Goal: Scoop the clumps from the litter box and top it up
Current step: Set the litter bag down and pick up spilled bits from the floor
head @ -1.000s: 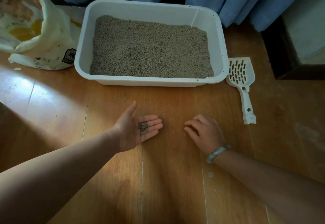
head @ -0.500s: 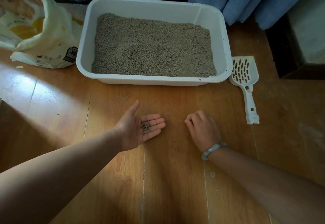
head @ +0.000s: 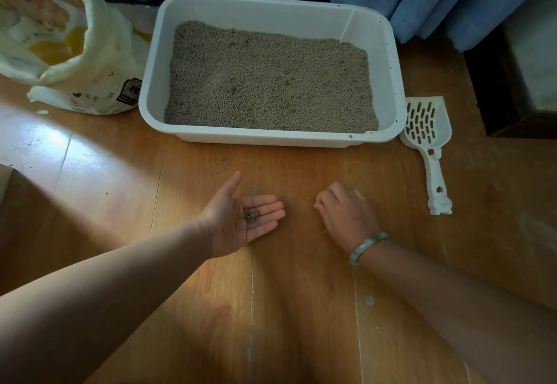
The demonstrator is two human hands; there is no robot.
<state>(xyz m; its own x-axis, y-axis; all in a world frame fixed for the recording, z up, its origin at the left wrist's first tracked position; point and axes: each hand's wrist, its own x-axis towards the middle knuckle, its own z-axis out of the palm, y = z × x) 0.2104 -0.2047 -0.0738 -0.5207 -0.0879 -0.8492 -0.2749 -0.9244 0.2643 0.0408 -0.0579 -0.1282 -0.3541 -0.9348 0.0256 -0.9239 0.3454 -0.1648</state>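
the bag (head: 75, 61) of litter lies on its side well to the left of and beyond the left hand's fingers; it has a black printed panel and small dark print near its lower edge, too blurred to read, and orange and yellow pictures higher up. no other writing shows.

the white litter box (head: 156, 82) sits on the wooden floor (head: 286, 308) just beyond both hands, its long axis running left to right, filled with a level bed of grey-tan litter (head: 271, 82). the white slotted scoop (head: 428, 142) lies flat to the right of and beyond the right hand's fingers, beside the box's right end; its long axis runs toward and away from the person, slotted blade pointing away, handle pointing back.

the left hand (head: 238, 218) is palm up with fingers (head: 268, 212) spread flat and wide, pointing right, and a small dark clump of litter grains (head: 251, 215) rests on the palm at their base. the right hand (head: 346, 215) is knuckles up above the floor, fingers curled narrow; whether they pinch anything cannot be told. a pale green bangle (head: 366, 246) circles that wrist. a few loose grains (head: 220, 166) dot the floor beyond the left fingers.
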